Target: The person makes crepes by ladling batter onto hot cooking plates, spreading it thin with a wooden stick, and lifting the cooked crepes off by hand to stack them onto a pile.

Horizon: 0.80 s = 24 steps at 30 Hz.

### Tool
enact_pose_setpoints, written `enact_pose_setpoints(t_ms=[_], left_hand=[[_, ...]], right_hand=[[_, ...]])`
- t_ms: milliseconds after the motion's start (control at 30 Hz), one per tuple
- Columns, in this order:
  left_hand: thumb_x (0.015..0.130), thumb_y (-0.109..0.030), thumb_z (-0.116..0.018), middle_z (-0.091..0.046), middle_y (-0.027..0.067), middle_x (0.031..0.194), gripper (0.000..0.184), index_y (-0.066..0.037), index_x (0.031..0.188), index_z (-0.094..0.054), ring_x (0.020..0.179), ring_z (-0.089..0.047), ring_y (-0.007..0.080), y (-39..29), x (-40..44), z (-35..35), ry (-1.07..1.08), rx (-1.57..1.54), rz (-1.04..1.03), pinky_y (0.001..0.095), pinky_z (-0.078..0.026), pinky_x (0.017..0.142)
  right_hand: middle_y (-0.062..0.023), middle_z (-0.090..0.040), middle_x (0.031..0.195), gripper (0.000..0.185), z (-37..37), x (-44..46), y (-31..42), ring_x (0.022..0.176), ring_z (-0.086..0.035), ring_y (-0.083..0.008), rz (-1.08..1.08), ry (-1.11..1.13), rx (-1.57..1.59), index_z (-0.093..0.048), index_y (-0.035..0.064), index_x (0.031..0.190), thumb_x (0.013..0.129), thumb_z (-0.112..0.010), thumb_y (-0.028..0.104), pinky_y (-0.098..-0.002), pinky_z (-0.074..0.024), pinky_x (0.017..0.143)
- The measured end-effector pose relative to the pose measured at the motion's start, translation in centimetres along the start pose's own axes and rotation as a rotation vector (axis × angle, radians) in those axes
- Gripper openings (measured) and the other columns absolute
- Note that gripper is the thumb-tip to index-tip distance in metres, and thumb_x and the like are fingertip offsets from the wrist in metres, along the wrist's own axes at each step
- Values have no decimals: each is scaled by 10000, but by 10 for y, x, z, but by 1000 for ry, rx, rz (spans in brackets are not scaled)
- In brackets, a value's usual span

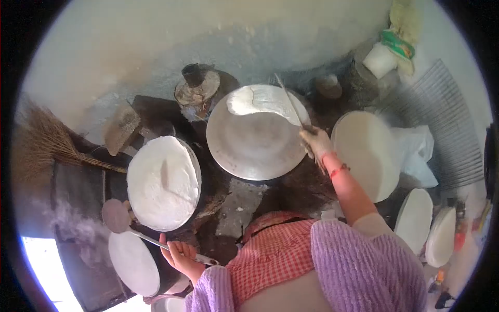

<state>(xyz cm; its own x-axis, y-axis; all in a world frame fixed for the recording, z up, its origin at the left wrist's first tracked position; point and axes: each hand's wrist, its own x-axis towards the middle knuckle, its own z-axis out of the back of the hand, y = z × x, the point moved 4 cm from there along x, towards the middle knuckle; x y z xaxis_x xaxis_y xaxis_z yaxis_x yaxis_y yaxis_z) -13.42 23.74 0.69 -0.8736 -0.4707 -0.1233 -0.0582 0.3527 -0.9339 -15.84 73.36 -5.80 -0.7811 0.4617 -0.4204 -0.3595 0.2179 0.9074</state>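
A large round metal griddle (249,148) lies in the middle, with wet white batter (260,99) spread over its far part. My right hand (315,143) is at the griddle's right rim, closed around the near end of a long thin flat stick (291,101). The stick slants up and left across the batter. Lower left, my left hand (182,257) has its fingers wrapped round the handle of a ladle (116,215), whose round brownish head points away to the left. The ladle's head is beside a round, thick white-topped thing (156,192) with creases on its surface.
Round white pieces stand at right, including a large disc (364,156) and a smaller one (415,221); another white disc (134,264) is lower left. A straw broom (47,138) leans at left. A ribbed rack (436,125) and white plastic bag (418,151) are right.
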Motion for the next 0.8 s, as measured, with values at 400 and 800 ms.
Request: enact_pose_setpoints(t_ms=[400, 800], left_hand=[[996, -143, -456, -293, -57, 609, 348, -73, 1336, -459, 453, -239, 36, -9, 15, 7, 216, -134, -10, 195, -231, 352], [990, -127, -457, -268, -61, 602, 350, -38, 1328, -456, 434, -238, 31, -23, 5, -44, 62, 20, 22, 203, -218, 349]], right_hand=[[-5, -580, 718, 464, 10, -58, -18, 535, -531, -76, 80, 48, -28, -538, 40, 1296, 879, -631, 222, -235, -427, 452], [20, -589, 695, 531, -8, -2, 8, 522, -536, -89, 20, 104, -273, -476, 77, 1362, 881, -621, 247, -260, -457, 463]])
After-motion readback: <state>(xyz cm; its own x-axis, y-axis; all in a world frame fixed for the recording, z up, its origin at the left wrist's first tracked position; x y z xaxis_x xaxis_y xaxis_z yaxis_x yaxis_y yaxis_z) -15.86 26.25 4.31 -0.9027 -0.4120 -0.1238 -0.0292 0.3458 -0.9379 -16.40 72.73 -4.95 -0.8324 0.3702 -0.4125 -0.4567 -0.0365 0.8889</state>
